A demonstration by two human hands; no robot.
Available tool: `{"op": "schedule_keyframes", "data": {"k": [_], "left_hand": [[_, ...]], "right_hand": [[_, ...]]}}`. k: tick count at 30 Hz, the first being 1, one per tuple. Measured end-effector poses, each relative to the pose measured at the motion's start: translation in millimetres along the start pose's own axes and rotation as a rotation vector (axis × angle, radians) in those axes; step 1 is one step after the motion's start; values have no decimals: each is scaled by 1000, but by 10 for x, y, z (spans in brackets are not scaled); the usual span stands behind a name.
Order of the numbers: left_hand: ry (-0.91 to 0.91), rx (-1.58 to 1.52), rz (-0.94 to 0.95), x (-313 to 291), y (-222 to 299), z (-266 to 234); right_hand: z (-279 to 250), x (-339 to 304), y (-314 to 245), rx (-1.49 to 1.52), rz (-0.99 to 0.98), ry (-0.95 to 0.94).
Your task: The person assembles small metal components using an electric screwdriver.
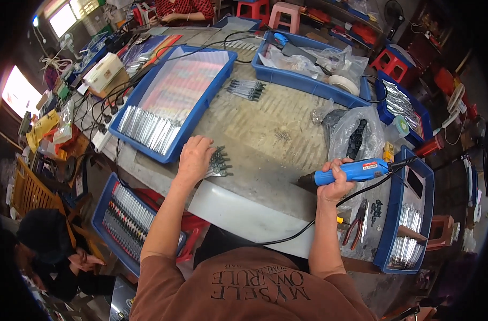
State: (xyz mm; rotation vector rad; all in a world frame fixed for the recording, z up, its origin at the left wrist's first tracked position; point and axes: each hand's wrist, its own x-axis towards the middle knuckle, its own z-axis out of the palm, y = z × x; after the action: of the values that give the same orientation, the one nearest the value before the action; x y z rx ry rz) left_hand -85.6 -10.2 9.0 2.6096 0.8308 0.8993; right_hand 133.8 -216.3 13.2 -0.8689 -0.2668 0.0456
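Note:
My right hand (335, 179) is wrapped around a blue corded heat gun (359, 170), held above the table's right side with its dark nozzle pointing left. My left hand (195, 156) rests at the near middle of the table with its fingers curled down. Beside its fingertips lies a bunch of slim pen-like rods (220, 162) with dark ends. Whatever is under those fingers is hidden. Farther back, a second small bundle of clear-and-dark rods (246, 89) lies on the table. A white sheet (241, 211) covers the table edge nearest me.
Blue trays surround the work area: one with silvery rods (150, 130) at left, one with plastic bags (303, 65) behind, another with rods (407, 251) at right. Pliers (355, 227) and an open bag of black parts (356, 136) lie at right. Another person (51, 251) sits lower left.

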Motion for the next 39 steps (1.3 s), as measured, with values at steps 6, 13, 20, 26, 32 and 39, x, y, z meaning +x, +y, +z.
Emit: {"op": "schedule_keyframes", "data": {"k": [6, 13, 20, 26, 32, 39], "left_hand": [[-28, -69, 81, 807, -95, 395], [-73, 65, 75, 1441, -356, 994], [-170, 191, 163, 1610, -412, 1110], [-261, 154, 193, 1686, -470, 1062], [-285, 114, 239, 1688, -493, 1069], [-265, 87, 244, 1630, -517, 1082]], "right_hand": [[-13, -14, -38, 23, 104, 3], [-11, -11, -49, 56, 129, 3], [-40, 9, -15, 37, 133, 4], [4, 13, -37, 17, 164, 17], [13, 17, -38, -9, 155, 23], [-1, 6, -47, 36, 164, 35]]}}
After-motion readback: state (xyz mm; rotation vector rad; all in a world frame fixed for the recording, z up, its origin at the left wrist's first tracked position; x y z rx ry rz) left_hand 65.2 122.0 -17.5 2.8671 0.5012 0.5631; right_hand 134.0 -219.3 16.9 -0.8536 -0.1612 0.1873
